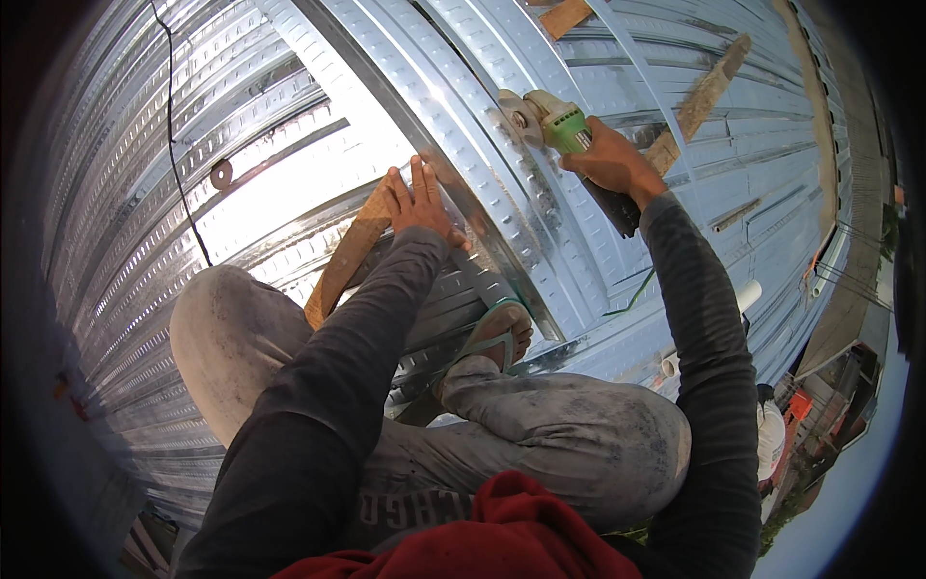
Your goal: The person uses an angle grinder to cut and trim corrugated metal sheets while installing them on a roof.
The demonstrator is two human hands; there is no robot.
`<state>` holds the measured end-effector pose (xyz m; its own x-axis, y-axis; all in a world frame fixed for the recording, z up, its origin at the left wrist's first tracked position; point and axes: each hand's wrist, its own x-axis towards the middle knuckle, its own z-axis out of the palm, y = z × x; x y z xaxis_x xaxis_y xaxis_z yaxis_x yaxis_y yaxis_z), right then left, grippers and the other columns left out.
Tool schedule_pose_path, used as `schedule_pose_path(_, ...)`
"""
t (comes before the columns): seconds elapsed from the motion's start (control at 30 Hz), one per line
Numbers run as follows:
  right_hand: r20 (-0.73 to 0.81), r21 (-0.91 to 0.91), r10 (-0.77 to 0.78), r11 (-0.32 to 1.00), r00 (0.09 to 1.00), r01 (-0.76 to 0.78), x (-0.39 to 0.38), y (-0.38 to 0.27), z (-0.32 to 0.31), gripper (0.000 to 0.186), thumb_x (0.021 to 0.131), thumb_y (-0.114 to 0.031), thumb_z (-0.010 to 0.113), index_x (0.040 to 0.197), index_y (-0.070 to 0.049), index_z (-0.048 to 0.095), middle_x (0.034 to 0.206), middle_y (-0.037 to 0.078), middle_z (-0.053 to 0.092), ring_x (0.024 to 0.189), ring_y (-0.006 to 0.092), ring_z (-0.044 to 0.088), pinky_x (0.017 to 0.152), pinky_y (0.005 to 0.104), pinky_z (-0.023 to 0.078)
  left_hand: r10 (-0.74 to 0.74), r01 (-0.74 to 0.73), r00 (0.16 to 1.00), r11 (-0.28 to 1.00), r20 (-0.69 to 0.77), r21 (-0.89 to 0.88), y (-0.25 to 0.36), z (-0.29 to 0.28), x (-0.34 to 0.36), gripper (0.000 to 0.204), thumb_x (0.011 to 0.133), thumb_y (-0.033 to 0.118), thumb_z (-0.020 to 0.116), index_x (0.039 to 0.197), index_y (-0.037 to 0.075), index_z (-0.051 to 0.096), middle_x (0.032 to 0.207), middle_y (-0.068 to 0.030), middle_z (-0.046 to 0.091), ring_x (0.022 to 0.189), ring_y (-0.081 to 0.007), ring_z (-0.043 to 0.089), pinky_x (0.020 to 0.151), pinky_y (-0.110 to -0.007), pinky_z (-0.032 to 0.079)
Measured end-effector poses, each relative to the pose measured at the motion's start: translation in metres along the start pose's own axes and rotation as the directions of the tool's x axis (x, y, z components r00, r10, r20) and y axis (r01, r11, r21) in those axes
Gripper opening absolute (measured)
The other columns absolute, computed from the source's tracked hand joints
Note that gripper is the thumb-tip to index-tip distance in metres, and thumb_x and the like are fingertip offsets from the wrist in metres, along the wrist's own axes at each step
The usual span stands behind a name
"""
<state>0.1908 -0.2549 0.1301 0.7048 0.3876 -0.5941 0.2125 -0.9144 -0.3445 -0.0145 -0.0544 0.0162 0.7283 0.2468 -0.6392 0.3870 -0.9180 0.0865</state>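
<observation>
My right hand [615,159] is wrapped round the body of a green angle grinder [567,131]. The grinder's round disc [521,118] stands over the ribbed metal decking sheet [482,106]; whether it touches the metal I cannot tell. Lower and to the left, my left hand [419,205] lies with fingers spread on the long edge of a metal sheet, beside the upper end of a wooden board [349,253]. My sandalled foot [502,333] rests by the sheet's near end, below the left hand.
A loose round disc [221,175] and a black cable [172,116] lie on the decking at left. Another wooden plank [709,92] and a wood piece [564,17] lie beyond the grinder. At right are a green cord [634,292], a white pipe [748,294] and a person in white headwear [770,439].
</observation>
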Motion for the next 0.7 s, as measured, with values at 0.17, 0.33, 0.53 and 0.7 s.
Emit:
schedule_pose_path(0.17,0.036,-0.008,0.035,0.999,0.999,-0.035,-0.002,-0.008,-0.004,0.071,0.071,-0.033,0.075,0.125,0.008,0.053,0.113,0.028,0.066,0.106,0.0384,0.066,0.091,0.0402,0.05,0.012,-0.013,0.999,1.0,-0.036,-0.022,-0.001,0.002,-0.001,0.148,0.057,0.071,0.084,0.159,0.001,0.002,0.168,-0.0178,-0.005,0.151,-0.0506,-0.006,0.121,-0.061,0.005)
schedule_pose_path(0.33,0.003,-0.057,0.043,0.997,0.999,-0.043,-0.005,-0.008,-0.002,0.069,0.073,-0.033,0.076,0.125,0.007,0.053,0.114,0.026,0.067,0.106,0.0372,0.066,0.093,0.0396,0.049,-0.007,0.008,1.0,1.0,-0.024,0.024,0.001,-0.001,-0.002,0.147,0.058,0.073,0.082,0.16,0.002,0.004,0.168,-0.0176,-0.005,0.151,-0.0504,-0.005,0.121,-0.061,0.005)
schedule_pose_path(0.53,0.069,-0.027,0.093,0.995,0.993,-0.092,-0.01,-0.015,-0.007,0.072,0.073,-0.032,0.076,0.129,0.007,0.052,0.118,0.026,0.066,0.109,0.0369,0.065,0.095,0.0394,0.048,-0.01,0.01,1.0,0.999,-0.005,0.052,0.002,-0.002,-0.002,0.146,0.06,0.073,0.081,0.16,0.002,0.002,0.168,-0.0174,-0.006,0.151,-0.0502,-0.005,0.122,-0.06,0.006)
schedule_pose_path(0.7,0.052,-0.015,0.09,0.996,0.995,-0.09,-0.014,-0.014,-0.004,0.072,0.073,-0.031,0.076,0.13,0.007,0.052,0.119,0.027,0.065,0.111,0.0373,0.064,0.096,0.0396,0.047,-0.024,0.023,1.0,0.999,0.016,0.043,0.001,-0.005,-0.002,0.145,0.06,0.072,0.081,0.16,0.003,0.001,0.168,-0.0167,-0.006,0.151,-0.0491,-0.005,0.122,-0.059,0.005)
